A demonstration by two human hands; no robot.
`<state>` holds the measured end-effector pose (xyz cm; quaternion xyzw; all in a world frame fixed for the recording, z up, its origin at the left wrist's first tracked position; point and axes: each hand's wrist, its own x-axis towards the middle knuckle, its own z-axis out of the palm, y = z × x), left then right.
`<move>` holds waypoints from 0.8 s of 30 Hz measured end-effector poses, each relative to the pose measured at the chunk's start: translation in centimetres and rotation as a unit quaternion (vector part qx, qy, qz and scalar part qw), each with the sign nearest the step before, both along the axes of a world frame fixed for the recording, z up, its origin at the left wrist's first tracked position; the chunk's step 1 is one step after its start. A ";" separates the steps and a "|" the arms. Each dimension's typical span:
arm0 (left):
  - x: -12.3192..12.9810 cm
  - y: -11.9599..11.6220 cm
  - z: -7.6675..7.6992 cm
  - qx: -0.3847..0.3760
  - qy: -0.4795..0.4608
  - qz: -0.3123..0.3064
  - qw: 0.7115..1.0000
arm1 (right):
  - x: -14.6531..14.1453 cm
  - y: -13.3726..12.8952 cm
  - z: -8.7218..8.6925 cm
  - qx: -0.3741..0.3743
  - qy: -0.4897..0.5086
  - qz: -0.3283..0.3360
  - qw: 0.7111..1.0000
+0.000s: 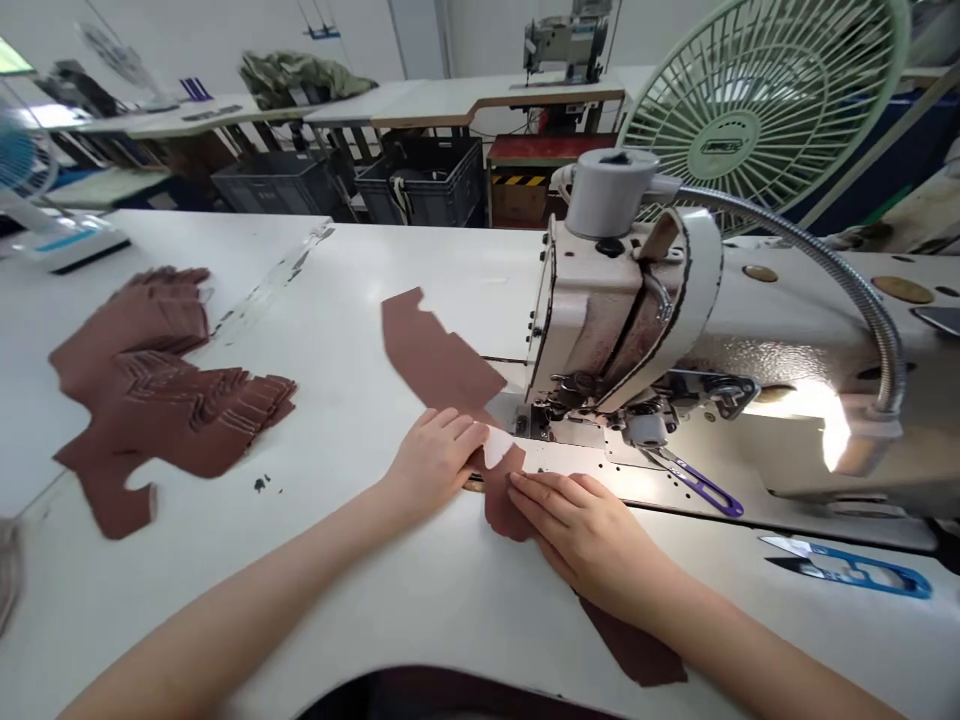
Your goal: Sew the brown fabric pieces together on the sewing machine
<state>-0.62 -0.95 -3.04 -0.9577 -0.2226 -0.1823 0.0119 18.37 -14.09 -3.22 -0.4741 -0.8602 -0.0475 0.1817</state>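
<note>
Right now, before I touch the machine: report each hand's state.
Left hand: open, resting flat on the brown piece, not gripping.
Right hand: open, resting flat on the brown strip, not gripping.

The bare left hand [435,462] lay palm-down, fingers together — the bare right hand [577,525] rested flat just beside it, fingers extended.

From where I'm watching, this reads as a sewing workshop, likely a small factory floor. An industrial sewing machine [600,330] with a gooseneck lamp [840,290] sits on a white table [337,300], with stacks of brown cut pieces [172,400] nearby (and blue-handled thread snips [847,565] at hand). Farther off stands a second sewing machine [566,45] on a long bench [495,100], with black plastic crates [420,190] near it. The far corner looks too small for me to be sure of more.
</note>
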 end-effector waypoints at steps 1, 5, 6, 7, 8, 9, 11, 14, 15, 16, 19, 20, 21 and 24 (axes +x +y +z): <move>0.1 -0.3 0.1 0.009 -0.001 0.001 1.000 | 0.2 0.1 0.0 0.005 -0.005 0.005 1.000; 0.9 -1.6 0.0 0.005 0.017 -0.015 1.000 | 0.9 0.4 0.0 0.011 -0.017 0.030 0.999; 1.0 -1.8 -0.1 -0.013 0.021 -0.014 1.000 | 1.1 0.5 0.0 0.010 -0.017 0.033 0.999; 1.1 -2.0 -0.2 -0.034 0.019 -0.013 0.999 | 1.3 0.5 -0.1 0.009 -0.015 0.035 0.999; 1.2 -2.1 -0.2 -0.052 0.011 -0.014 0.998 | 1.4 0.5 -0.1 0.007 -0.013 0.036 0.999; 1.2 -2.1 -0.2 -0.066 -0.002 -0.018 0.998 | 1.5 0.4 -0.2 0.005 -0.010 0.036 0.999; 1.1 -2.1 -0.3 -0.079 -0.030 -0.022 0.996 | 1.6 0.3 -0.2 0.000 0.000 0.034 0.999; 1.0 -2.2 -0.3 -0.075 -0.036 -0.023 0.996 | 1.7 0.2 -0.3 -0.003 0.017 0.037 0.999; 1.1 -2.2 -0.3 -0.071 -0.032 -0.026 0.997 | 1.7 0.2 -0.3 -0.003 0.021 0.037 0.999; 1.1 -2.3 -0.3 -0.067 -0.027 -0.032 0.997 | 1.6 0.2 -0.4 -0.003 0.024 0.035 0.999; 1.4 -2.4 -0.2 -0.054 -0.013 -0.053 0.997 | 1.6 0.2 -0.5 0.000 0.027 0.028 0.999; 1.4 -2.4 -0.2 -0.047 -0.009 -0.057 0.997 | 1.6 0.2 -0.5 0.002 0.028 0.029 0.999; 1.5 -2.5 -0.3 -0.038 -0.006 -0.061 0.997 | 1.6 0.2 -0.6 0.006 0.030 0.030 0.999; 1.5 -2.5 -0.4 -0.015 0.007 -0.068 0.998 | 1.7 0.3 -0.7 0.018 0.037 0.033 0.999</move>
